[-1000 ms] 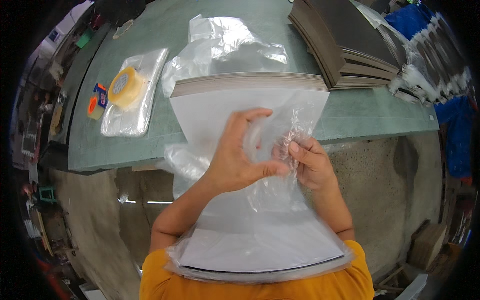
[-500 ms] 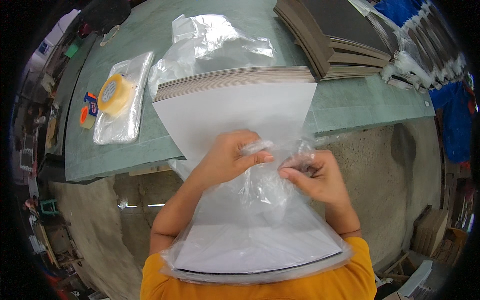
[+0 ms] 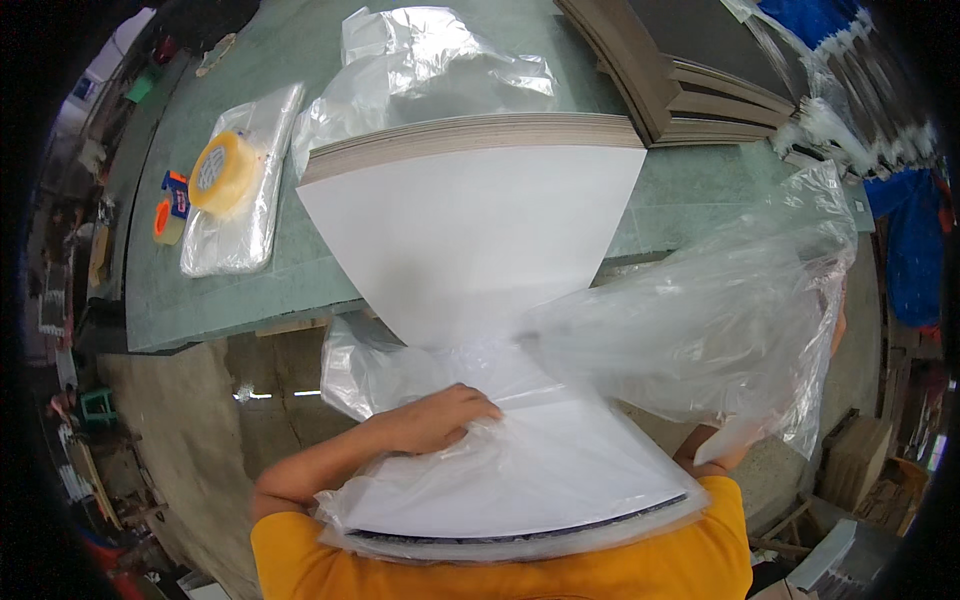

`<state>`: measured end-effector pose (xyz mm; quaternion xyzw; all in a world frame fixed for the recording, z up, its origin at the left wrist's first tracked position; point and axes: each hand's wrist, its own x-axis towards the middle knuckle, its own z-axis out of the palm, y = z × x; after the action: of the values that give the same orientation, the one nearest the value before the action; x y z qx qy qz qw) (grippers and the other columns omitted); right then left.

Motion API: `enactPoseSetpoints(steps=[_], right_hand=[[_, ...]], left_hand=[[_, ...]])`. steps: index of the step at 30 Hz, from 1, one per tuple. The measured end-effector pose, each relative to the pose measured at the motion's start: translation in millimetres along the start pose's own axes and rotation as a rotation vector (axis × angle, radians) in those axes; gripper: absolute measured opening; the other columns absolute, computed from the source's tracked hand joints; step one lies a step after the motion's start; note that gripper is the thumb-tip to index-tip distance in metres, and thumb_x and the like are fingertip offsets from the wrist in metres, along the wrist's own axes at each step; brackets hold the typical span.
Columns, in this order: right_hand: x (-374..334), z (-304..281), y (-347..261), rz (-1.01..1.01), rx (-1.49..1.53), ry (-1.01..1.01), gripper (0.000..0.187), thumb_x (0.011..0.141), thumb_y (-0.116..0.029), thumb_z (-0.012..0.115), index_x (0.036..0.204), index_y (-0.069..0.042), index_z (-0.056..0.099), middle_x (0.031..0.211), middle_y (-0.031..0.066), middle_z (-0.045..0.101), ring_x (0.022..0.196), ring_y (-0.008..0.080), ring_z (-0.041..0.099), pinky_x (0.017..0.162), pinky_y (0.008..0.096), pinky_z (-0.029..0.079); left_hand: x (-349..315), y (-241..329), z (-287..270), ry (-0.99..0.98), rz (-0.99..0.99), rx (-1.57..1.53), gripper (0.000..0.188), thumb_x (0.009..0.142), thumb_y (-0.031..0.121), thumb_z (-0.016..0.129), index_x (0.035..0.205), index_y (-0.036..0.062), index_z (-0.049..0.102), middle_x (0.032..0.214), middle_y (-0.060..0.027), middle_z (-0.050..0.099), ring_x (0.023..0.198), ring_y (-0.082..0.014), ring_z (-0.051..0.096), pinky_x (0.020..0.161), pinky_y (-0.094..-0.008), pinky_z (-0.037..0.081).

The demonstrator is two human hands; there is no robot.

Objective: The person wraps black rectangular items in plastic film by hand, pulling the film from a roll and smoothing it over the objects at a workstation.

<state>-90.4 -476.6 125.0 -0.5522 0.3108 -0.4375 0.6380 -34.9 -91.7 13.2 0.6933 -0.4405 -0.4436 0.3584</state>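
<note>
A stack of white-faced boards with grey-brown edges reaches from the table toward me. Near my chest, clear plastic film covers a white sheet with a dark lower edge; whether it belongs to the same stack I cannot tell. My left hand rests over this sheet, its fingers curled on the plastic film. Out to the right, a wide flap of the clear film is spread in the air. My right hand holds that flap at its far right side, mostly hidden behind it.
A yellowish tape roll lies on folded clear plastic, beside a small orange-and-blue tape dispenser. Crumpled plastic sits behind the stack. Dark boards are piled at the green table's back right.
My hands have moved apart. The right one has swung far right, spreading the film out, while the left has come down nearer my chest. More of the white boards is uncovered.
</note>
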Motion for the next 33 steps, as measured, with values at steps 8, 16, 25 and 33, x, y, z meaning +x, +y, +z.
enactPoseSetpoints(steps=[8, 16, 25, 33], right_hand=[[-56, 76, 7, -0.138, -0.013, -0.362, 0.016, 0.078, -0.008, 0.057, 0.091, 0.001, 0.055, 0.082, 0.0065, 0.056, 0.074, 0.0106, 0.054, 0.064, 0.0227, 0.044], [-105, 130, 47, 0.202, -0.006, -1.089, 0.015, 0.075, -0.007, 0.062, 0.087, 0.001, 0.058, 0.079, 0.0044, 0.059, 0.070, 0.0085, 0.054, 0.061, 0.0214, 0.043], [-83, 57, 84, -0.016, -0.255, -0.593, 0.032, 0.082, -0.031, 0.053, 0.074, -0.001, 0.057, 0.067, 0.0029, 0.053, 0.060, 0.0086, 0.048, 0.051, 0.0225, 0.038], [-101, 31, 83, 0.551, -0.074, -1.092, 0.041, 0.084, -0.035, 0.046, 0.068, 0.001, 0.059, 0.060, 0.0048, 0.056, 0.051, 0.0090, 0.050, 0.045, 0.0211, 0.038]], left_hand=[[100, 36, -39, 0.317, 0.050, -0.040, 0.047, 0.069, 0.022, 0.068, 0.107, 0.0017, 0.048, 0.109, -0.0168, 0.050, 0.104, -0.0278, 0.047, 0.086, -0.0340, 0.038], [103, 56, -65, 0.351, 0.166, -0.647, 0.054, 0.063, 0.013, 0.071, 0.110, 0.0052, 0.047, 0.102, -0.0065, 0.051, 0.089, -0.0156, 0.049, 0.072, -0.0270, 0.044], [65, 59, -85, 0.675, 0.130, -0.630, 0.013, 0.073, 0.007, 0.062, 0.086, 0.0038, 0.061, 0.072, -0.0001, 0.059, 0.066, -0.0057, 0.053, 0.056, -0.0206, 0.042], [76, 48, -73, 0.530, -0.056, -0.821, 0.011, 0.076, 0.006, 0.057, 0.086, 0.0019, 0.060, 0.078, -0.0013, 0.059, 0.072, -0.0089, 0.054, 0.065, -0.0241, 0.044]])
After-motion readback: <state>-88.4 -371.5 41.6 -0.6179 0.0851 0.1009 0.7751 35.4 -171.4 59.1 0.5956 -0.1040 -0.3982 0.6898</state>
